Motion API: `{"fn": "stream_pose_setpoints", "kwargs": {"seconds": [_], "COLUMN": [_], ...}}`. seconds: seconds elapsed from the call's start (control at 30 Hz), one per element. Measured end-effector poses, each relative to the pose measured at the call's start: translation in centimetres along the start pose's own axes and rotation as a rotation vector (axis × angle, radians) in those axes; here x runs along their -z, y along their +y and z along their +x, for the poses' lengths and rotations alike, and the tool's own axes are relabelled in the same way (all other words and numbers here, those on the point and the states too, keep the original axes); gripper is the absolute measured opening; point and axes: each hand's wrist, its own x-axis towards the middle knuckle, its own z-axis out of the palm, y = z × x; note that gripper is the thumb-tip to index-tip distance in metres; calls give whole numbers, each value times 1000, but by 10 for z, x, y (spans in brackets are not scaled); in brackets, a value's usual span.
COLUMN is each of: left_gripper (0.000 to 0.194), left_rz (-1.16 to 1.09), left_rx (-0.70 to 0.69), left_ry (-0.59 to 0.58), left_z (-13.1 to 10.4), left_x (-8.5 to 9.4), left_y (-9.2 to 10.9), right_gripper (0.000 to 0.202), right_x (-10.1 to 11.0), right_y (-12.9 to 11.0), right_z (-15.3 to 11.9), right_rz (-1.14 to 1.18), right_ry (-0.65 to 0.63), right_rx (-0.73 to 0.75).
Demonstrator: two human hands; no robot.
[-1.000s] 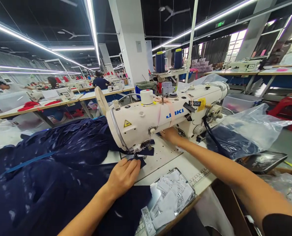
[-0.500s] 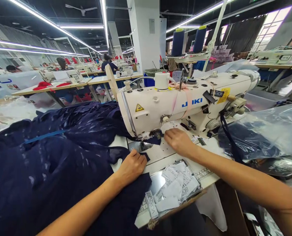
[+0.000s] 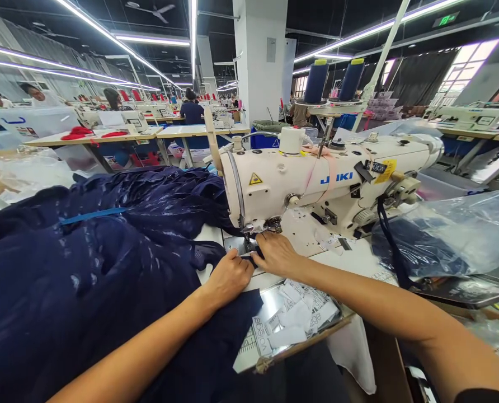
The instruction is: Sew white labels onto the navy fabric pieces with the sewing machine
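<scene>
Two hands | left hand (image 3: 229, 277) closed on navy fabric (image 3: 119, 268), extending leftward | right hand (image 3: 279, 254) nearer presser foot (image 3: 248, 243), cannot tell its grip

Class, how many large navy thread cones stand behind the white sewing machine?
2: the left cone and the right cone, side by side on the thread stand. Neither is hidden.

Fabric (image 3: 107, 268) left of sewing machine (image 3: 300, 173), labels (image 3: 300, 313) on tray (image 3: 272, 302) before it.
</scene>
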Motion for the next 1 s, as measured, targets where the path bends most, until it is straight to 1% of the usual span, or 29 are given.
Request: {"fn": "stream_pose_setpoints", "kwargs": {"seconds": [0.07,0.13,0.3,0.4,0.53,0.63,0.77,0.83,1.0], "left_gripper": [26,25,27,31,30,30,28,28,28], "left_rz": [7,3,-40,-81,-62,10,58,59,47], "left_rx": [2,2,28,62,83,69,31,16,-15], "left_ry": [8,13,19,31,71,121,178,169,101], "left_z": [0,-1,-4,-5,-4,-2,2,3,4], "left_x": [0,0,-5,-7,-8,-7,-9,-9,-10], "left_y": [0,-1,-3,-3,-3,-3,-3,-3,-2], "right_gripper": [27,22,20,17,16,17,21,22,21], "right_x": [-5,-9,-8,-6,-8,-12,-16,-16,-14], "right_y": [-6,-5,9,15,18,16,13,13,14], "right_z": [5,8,3,1,2,3,4,3,2], "right_rz": [-30,-55,-27,82,320,464,602,639,653], "right_ry": [-31,-45,-48,-39,-23,-20,-8,-1,-4], "right_rx": [-20,-8,31,25,-24,-46,-58,-60,-50]}}
